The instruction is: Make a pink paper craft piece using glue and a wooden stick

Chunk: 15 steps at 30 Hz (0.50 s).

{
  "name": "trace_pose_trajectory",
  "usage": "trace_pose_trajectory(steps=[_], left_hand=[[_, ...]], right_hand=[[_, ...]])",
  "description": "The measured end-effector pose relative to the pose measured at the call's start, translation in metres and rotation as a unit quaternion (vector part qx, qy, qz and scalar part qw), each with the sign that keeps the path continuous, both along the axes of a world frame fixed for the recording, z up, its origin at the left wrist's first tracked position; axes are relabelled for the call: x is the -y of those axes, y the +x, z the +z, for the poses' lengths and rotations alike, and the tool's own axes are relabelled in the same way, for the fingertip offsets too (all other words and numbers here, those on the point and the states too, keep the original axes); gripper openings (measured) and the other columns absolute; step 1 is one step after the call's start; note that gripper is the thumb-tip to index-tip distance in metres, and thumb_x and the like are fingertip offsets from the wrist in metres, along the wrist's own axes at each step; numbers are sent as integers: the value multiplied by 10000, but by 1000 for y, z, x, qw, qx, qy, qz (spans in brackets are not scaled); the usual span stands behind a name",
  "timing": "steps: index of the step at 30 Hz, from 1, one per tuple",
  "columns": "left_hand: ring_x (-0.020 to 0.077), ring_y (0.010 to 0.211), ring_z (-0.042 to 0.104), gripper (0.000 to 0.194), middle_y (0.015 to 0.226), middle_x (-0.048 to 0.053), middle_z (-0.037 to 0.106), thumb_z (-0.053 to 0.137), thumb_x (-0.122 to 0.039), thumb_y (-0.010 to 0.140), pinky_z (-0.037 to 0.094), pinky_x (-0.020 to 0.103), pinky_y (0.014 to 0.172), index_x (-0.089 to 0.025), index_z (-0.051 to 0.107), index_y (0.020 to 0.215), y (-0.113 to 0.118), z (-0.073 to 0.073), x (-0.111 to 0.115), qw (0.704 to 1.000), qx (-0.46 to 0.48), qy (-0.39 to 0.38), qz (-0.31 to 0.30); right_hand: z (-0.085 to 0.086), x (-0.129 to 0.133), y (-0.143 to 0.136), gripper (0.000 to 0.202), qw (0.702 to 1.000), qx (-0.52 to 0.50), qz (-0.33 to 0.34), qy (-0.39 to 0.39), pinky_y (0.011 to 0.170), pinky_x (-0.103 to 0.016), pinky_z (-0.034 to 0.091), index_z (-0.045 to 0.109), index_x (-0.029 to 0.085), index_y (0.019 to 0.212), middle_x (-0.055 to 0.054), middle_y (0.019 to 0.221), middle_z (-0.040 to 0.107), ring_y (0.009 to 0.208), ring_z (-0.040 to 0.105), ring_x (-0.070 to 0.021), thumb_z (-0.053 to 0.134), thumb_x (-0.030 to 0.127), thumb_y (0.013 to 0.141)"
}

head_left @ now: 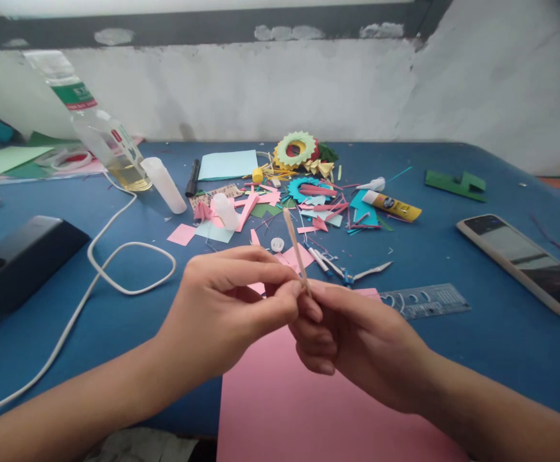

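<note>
A thin, pale brown stick points up and slightly left from between my two hands. My left hand is closed in a pinch at its lower part, thumb against forefinger. My right hand is curled, its thumb and forefinger closed on the same lower end. The fingertips of both hands touch there and hide the stick's bottom. Below them lies a large pink sheet of paper, partly covered by my right hand and forearm.
Paper scraps, a yellow glue tube, a drawing compass and a clear ruler lie beyond my hands. A phone is at right. At left are a bottle, a white cable and a dark box-like object.
</note>
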<state>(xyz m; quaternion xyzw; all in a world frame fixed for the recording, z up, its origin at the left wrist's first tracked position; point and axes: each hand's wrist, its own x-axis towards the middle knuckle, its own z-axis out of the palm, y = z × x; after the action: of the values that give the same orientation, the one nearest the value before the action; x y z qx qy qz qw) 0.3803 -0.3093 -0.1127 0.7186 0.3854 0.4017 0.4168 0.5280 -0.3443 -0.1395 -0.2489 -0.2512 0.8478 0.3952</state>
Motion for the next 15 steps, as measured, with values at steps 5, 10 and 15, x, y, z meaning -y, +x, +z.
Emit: trace_pose_trajectory(steps=[5,10,15], left_hand=[[79,541,532,105,635,-29,580,570,-140,733,461,140,418,-166,622,646,-3,-1,-1,998,-3,-61,-17],[92,579,483,187,629,-31,485,411,-178,802,466,194,495,-177,502,638,-8,-5,-5,993,31,-97,-50],[81,515,432,320,528,-29,464,411,-283,834,354,207,473,-160,467,543,-7,-4,-6,996,-34,-75,-21]], right_hand=[[4,-2,3,265,998,-36,30,-34,440,-165,229,431,165,630,60,534,264,459,179,-71,412,298,858],[7,-2,5,231,996,-64,53,-26,420,-153,222,434,177,658,71,523,243,440,147,-66,465,333,825],[7,0,5,203,994,-81,71,-19,409,-137,232,453,179,705,75,516,250,431,139,-65,438,309,860]])
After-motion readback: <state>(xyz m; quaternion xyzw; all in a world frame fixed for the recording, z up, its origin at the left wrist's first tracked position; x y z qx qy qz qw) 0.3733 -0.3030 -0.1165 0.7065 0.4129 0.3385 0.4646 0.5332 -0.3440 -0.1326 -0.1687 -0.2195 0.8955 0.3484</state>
